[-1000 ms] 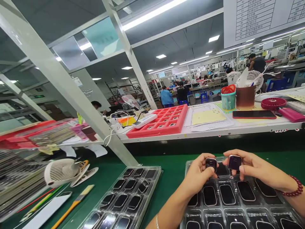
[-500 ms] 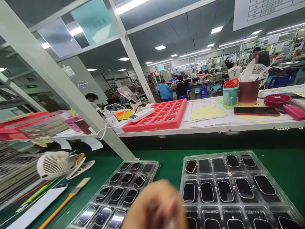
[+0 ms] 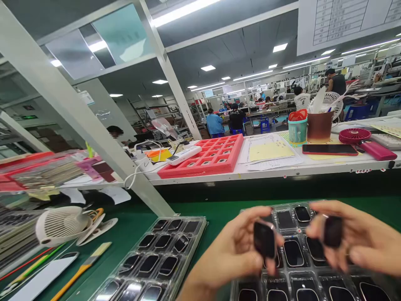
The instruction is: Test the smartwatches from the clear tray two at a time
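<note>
Both hands are raised over the right clear plastic tray [image 3: 285,272], whose pockets hold dark rectangular watch faces with pale rims. My left hand [image 3: 233,246] grips one smartwatch face [image 3: 265,240] between thumb and fingers, its black screen turned toward me. In my right hand [image 3: 360,238], slightly blurred, is another smartwatch face [image 3: 333,231], held upright by its edges. The two watch faces are apart from each other. To the left, a second clear tray [image 3: 200,240] holds several more watch faces in its pockets.
A wooden-handled brush [image 3: 84,267] and a white fan [image 3: 64,225] lie on the green bench at left. On the shelf ahead are a red foam tray [image 3: 230,165], papers [image 3: 271,150], a phone [image 3: 330,149], a brown cup [image 3: 319,127] and a pink handheld fan [image 3: 379,149].
A single blurred hand low in the middle has given way to both hands over the right tray, each holding a watch face. The view has shifted slightly.
</note>
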`<action>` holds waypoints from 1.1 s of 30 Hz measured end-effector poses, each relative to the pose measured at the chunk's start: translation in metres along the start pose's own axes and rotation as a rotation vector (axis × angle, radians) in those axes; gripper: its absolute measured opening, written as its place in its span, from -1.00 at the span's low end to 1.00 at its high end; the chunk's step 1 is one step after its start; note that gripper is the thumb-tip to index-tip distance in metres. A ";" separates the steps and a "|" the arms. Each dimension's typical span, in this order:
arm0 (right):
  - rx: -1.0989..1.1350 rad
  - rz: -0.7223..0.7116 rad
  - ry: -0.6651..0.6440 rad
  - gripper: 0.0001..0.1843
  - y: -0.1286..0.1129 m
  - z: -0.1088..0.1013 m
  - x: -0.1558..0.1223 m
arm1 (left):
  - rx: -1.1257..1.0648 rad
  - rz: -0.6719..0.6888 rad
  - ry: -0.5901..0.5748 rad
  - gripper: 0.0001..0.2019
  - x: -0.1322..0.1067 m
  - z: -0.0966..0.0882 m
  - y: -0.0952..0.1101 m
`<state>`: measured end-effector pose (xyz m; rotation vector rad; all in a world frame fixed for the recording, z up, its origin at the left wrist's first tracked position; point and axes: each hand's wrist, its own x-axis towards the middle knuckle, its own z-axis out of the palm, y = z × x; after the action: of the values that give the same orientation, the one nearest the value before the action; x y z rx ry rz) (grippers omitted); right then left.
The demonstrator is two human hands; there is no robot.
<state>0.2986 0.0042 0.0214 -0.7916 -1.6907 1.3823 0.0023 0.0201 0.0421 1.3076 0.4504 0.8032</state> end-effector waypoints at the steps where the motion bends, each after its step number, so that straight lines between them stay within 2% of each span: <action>1: 0.014 -0.002 -0.023 -0.33 0.001 -0.002 0.009 | 0.030 -0.019 0.008 -0.32 0.013 0.001 -0.002; 2: 0.030 0.003 -0.037 -0.37 0.003 -0.003 0.018 | 0.051 -0.020 0.046 -0.34 0.025 0.002 -0.005; 4: 0.018 0.019 -0.002 -0.58 0.009 -0.005 0.032 | 0.095 -0.042 0.103 -0.55 0.044 0.002 -0.014; 7: -0.040 0.038 0.039 -0.72 0.017 -0.005 0.040 | 0.146 -0.053 0.158 -0.65 0.058 0.002 -0.026; 11: -0.051 0.062 0.014 -0.61 0.019 -0.001 0.038 | 0.134 -0.063 0.169 -0.68 0.059 0.003 -0.032; 14: -0.081 0.079 0.009 -0.62 0.019 0.000 0.038 | 0.131 -0.063 0.186 -0.72 0.059 0.003 -0.032; 26: -0.102 0.098 0.006 -0.59 0.013 0.006 0.038 | 0.158 -0.043 0.210 -0.68 0.058 0.000 -0.035; 33: 0.061 0.064 0.075 -0.43 0.017 0.002 0.038 | 0.055 -0.023 0.202 -0.46 0.061 -0.007 -0.038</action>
<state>0.2781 0.0392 0.0120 -0.8593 -1.5704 1.4233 0.0469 0.0679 0.0126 1.2752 0.6507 0.9135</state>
